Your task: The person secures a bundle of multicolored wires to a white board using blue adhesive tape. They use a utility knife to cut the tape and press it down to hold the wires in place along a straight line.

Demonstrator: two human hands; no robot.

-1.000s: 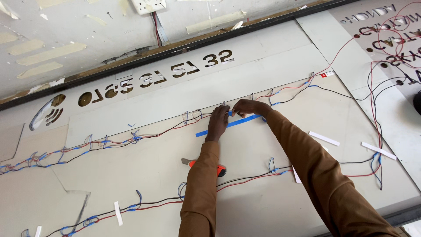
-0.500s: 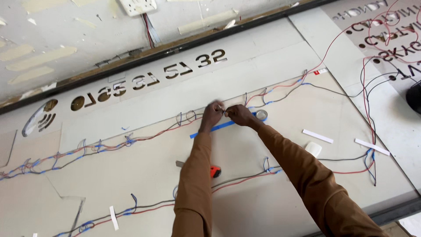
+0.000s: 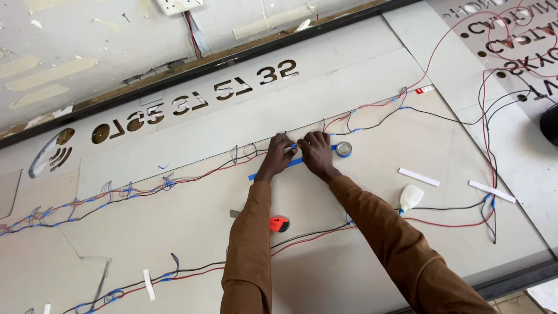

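Both hands side by side on the desk [image 3: 192,232], left hand [image 3: 281,152] and right hand [image 3: 315,152] pressed down on the blue tape strip [image 3: 273,170]. Fingers curled, seemingly pinching tape and wires [image 3: 372,108]. Tape roll [image 3: 344,149] just right of the right hand.

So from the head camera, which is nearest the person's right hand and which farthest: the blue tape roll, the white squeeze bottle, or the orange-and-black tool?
From the right hand:
1. Blue tape roll, on the white board just to its right.
2. Orange-and-black tool, lower, between the brown sleeves.
3. White squeeze bottle, lower right, beside the black wire.
The tool and bottle are fairly close to call.
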